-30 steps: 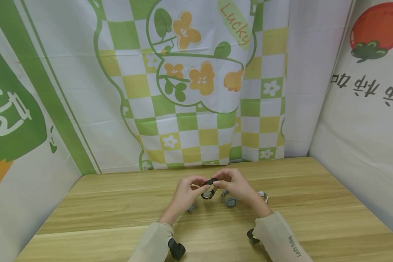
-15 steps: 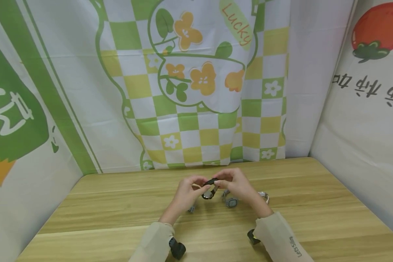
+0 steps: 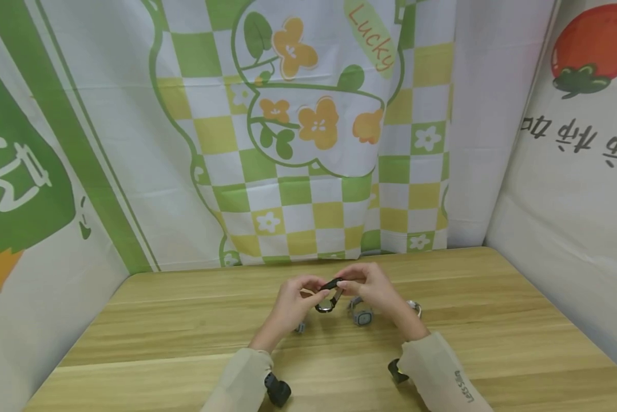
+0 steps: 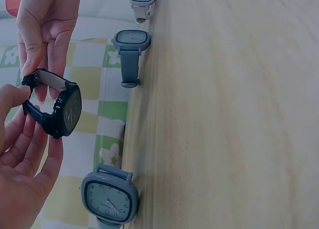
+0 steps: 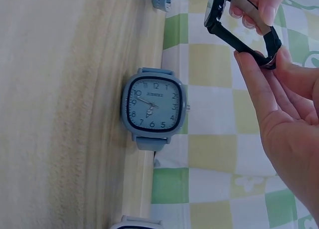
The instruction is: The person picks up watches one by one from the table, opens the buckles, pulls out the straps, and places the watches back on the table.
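Above the table, both hands hold a black wristwatch (image 3: 326,306) by its strap, which forms a loop. With thumb and fingers, my left hand (image 3: 291,304) pinches the strap near its joined ends. My right hand (image 3: 374,290) pinches the same stretch of strap from the other side. In the left wrist view the watch's round face (image 4: 73,110) is turned to the right. A buckle shows at the right fingertips in the right wrist view, though cannot tell whether it is fastened.
A grey-blue square watch (image 3: 362,317) stands on the wooden table (image 3: 184,320) below the right hand. Another grey-blue watch (image 4: 109,196) lies by the left hand. Behind the right wrist is a white watch (image 3: 414,308). A checkered curtain (image 3: 298,206) hangs behind the table.
The strap between the fingertips has tilted slightly, its right end rising with the right hand. Both hands keep their hold, and the other watches stay where they were.
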{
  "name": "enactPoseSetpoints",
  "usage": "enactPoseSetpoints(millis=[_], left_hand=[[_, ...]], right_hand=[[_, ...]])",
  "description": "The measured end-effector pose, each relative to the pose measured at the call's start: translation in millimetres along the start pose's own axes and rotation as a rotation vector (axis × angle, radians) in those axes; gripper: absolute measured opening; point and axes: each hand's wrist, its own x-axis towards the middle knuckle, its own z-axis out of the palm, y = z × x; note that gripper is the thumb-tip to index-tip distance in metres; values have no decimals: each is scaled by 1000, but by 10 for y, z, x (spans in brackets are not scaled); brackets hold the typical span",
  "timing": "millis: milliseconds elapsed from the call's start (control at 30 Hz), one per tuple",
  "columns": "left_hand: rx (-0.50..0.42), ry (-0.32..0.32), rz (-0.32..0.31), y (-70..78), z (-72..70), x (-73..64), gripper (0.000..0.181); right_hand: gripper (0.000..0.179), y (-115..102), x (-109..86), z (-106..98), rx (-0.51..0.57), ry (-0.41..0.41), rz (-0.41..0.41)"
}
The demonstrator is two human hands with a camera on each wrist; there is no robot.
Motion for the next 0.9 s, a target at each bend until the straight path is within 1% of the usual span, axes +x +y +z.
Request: enactPoseSetpoints(millis=[133,400,533,700,900], left_hand=[[9,8,5,7,10,0,8],[-4,23,-24,36,14,-17,8],[15,23,-7,42,3,-21,7],[46,18,36,21,-4,-21,7],[62,6,39,8,2,-9,8]], right_hand=[[17,0,-3,8,4,-4,10],[16,-26,-10,29,-20,-38,-7],[17,-33,-6,38,-28,-39,-7],[16,-30,2,47,-26,-33,-11],[16,2,-4,29,-12,-19,-4]])
